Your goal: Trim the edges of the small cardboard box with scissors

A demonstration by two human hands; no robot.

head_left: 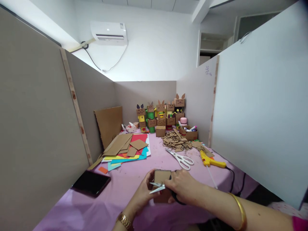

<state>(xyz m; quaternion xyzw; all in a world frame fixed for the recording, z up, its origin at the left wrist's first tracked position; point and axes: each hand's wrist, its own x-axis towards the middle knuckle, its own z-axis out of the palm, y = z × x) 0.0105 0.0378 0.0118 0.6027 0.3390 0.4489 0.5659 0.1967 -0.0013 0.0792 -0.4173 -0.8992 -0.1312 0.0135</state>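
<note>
My left hand [142,190] is wrapped round the left side of a small cardboard box [162,175] near the table's front edge. In my right hand [183,183] is a pair of black-handled scissors [158,189], with the blades parted and pointing left across the front of the box. My right fingers partly cover the black handles and the box's right side. Farther off, a larger pair of white-handled scissors [182,159] lies on the cloth. Whether the blades touch the cardboard I cannot tell.
Cardboard sheets and coloured paper [141,154] are stacked at the left, behind a black tablet [91,183]. A heap of cardboard scraps [175,140] and a yellow glue gun [211,160] with a cord lie right. Several cardboard animal figures [161,112] stand behind. Partitions [255,112] flank the table.
</note>
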